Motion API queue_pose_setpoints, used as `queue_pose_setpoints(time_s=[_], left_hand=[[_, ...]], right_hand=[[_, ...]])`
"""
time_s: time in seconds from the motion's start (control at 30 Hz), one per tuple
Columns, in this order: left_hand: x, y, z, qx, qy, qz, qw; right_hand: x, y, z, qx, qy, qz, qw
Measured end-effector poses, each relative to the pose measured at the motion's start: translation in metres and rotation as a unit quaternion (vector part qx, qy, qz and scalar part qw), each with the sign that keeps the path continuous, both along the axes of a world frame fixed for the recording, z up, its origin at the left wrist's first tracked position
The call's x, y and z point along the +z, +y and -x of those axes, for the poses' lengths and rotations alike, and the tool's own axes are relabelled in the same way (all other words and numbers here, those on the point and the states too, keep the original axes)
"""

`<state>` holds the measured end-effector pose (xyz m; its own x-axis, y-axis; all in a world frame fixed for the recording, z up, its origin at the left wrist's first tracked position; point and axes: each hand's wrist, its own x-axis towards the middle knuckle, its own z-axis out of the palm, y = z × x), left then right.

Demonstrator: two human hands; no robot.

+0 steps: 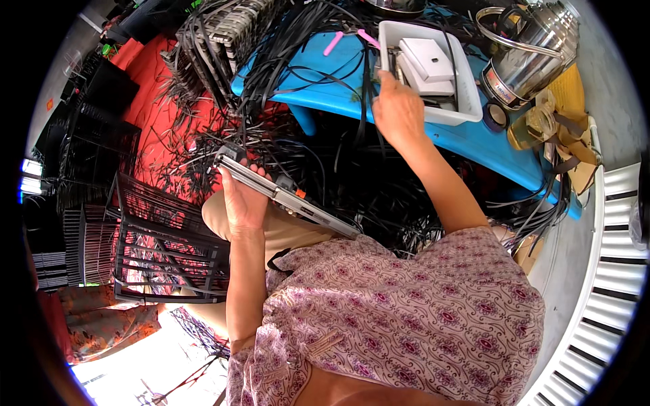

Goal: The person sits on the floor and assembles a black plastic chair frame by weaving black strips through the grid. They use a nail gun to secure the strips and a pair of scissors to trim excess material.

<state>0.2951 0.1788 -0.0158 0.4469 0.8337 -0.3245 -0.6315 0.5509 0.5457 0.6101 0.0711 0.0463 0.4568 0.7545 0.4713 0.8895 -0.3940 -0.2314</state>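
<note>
My left hand (245, 199) is closed round a long silver and black tool that looks like a staple gun (298, 201), held slantwise over my lap. My right hand (399, 108) reaches to the near left wall of a white plastic tray (467, 116) on the blue table (450, 141). Its fingers are curled at the rim, and whatever they hold is hidden. Small white boxes (430, 59) lie in the tray, with dark strips beside them. Left of the tray are pink handles (334, 44) among loose black strips.
A steel flask (531, 57) and a roll of tape (495, 117) stand right of the tray. A woven strip piece (230, 30) is at the back left. A black slatted frame (169, 250) stands by my left arm. Cut strips litter the red floor covering (159, 135).
</note>
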Motion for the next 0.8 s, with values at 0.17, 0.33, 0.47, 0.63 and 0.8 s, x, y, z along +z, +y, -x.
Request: queue_pose_setpoints(time_s=[0.17, 0.33, 0.47, 0.63, 0.8], left_hand=[[-0.005, -0.004, -0.009, -0.021, 0.017, 0.017, 0.999], [-0.018, -0.001, -0.005, -0.023, 0.017, 0.035, 0.999], [-0.027, 0.008, -0.004, -0.022, 0.02, 0.04, 0.999], [-0.032, -0.002, 0.011, 0.009, 0.024, 0.036, 0.999], [-0.033, -0.028, 0.004, 0.087, 0.025, 0.082, 0.993]], right_hand=[[0.029, -0.028, -0.024, 0.135, 0.286, -0.006, 0.949], [0.041, -0.039, -0.117, 0.067, 0.173, -0.115, 0.976], [0.035, -0.044, -0.129, 0.106, 0.229, 0.053, 0.966], [0.025, -0.025, -0.104, 0.204, 0.164, 0.116, 0.958], [-0.012, -0.024, -0.12, 0.23, 0.03, 0.17, 0.958]])
